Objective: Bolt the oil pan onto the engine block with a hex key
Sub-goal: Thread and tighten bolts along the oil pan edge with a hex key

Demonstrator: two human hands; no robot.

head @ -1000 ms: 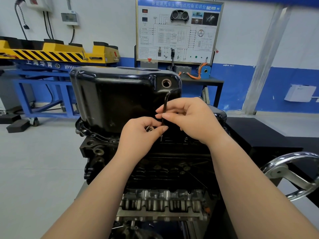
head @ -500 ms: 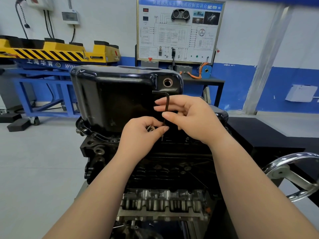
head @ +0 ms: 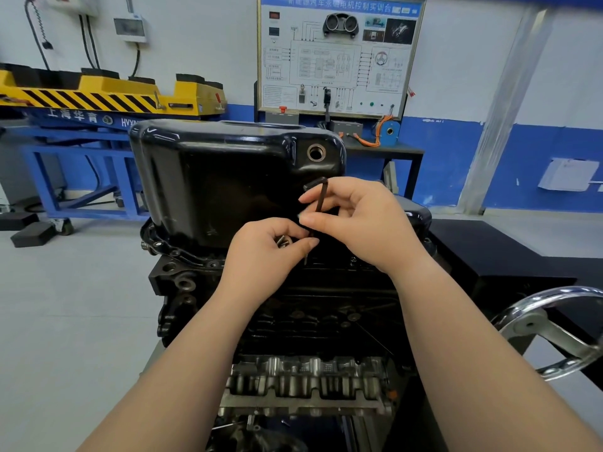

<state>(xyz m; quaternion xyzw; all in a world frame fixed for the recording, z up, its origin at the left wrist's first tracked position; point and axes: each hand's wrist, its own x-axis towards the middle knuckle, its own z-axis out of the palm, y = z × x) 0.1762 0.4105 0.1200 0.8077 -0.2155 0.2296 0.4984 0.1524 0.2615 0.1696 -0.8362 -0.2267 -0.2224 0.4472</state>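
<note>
My right hand (head: 355,223) pinches the hex key (head: 321,199) upright to spin a flange bolt, while my left hand (head: 267,252), fingers curled round spare bolts (head: 282,240), steadies its shank against the oil pan (head: 228,177)

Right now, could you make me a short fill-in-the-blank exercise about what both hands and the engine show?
1. The right hand pinches a black ____.
2. The oil pan is coloured ____.
3. The left hand holds small metal ____.
4. The round drain hole sits ____ the right hand.

Missing words: hex key; black; bolts; above
</note>
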